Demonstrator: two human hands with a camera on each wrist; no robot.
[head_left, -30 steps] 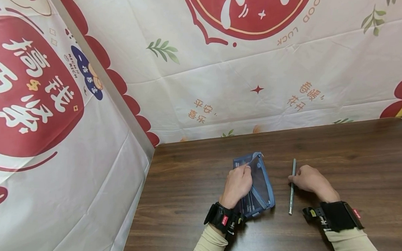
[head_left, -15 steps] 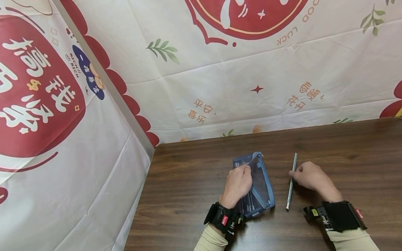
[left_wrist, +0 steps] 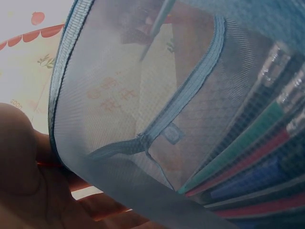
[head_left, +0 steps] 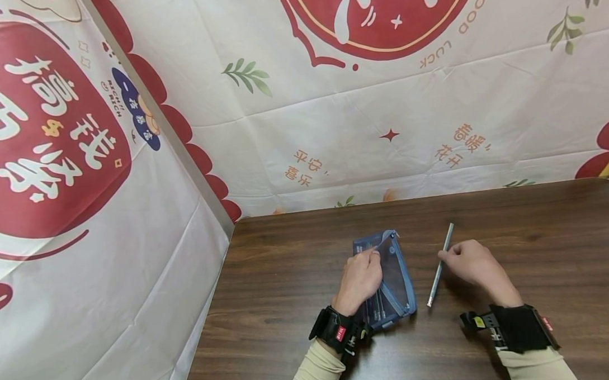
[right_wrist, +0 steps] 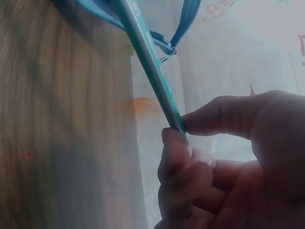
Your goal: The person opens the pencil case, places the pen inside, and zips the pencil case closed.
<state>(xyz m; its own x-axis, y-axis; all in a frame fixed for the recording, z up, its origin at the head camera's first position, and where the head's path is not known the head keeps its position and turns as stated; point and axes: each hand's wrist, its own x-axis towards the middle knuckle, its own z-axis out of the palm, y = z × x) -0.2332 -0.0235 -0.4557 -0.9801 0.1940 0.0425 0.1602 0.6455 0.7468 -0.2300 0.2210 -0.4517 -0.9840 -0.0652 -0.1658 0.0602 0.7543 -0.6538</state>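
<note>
My left hand (head_left: pixel 360 278) grips a blue mesh pencil case (head_left: pixel 403 280) by its near left side. Through the mesh in the left wrist view, several pencils (left_wrist: pixel 233 164) lie inside, green and red ones among them. The zipper (left_wrist: pixel 190 83) curves across the case. To the right of the case, my right hand (head_left: pixel 473 266) pinches a green pencil (head_left: pixel 436 281) between thumb and fingers. This pencil is tilted, its far end leaning right, and is apart from the case. Close up in the right wrist view, the pencil (right_wrist: pixel 147 57) has a shiny green shaft.
Both hands are over a dark brown wooden table (head_left: pixel 280 301). A white printed cloth (head_left: pixel 337 124) hangs behind the table's far edge, and another (head_left: pixel 144 296) hangs along the left. Black straps with cameras are on both wrists (head_left: pixel 513 328).
The right hand has shifted slightly away from me, and the pencil has turned clockwise, its near end swinging left toward the case. The left hand and case have stayed still.
</note>
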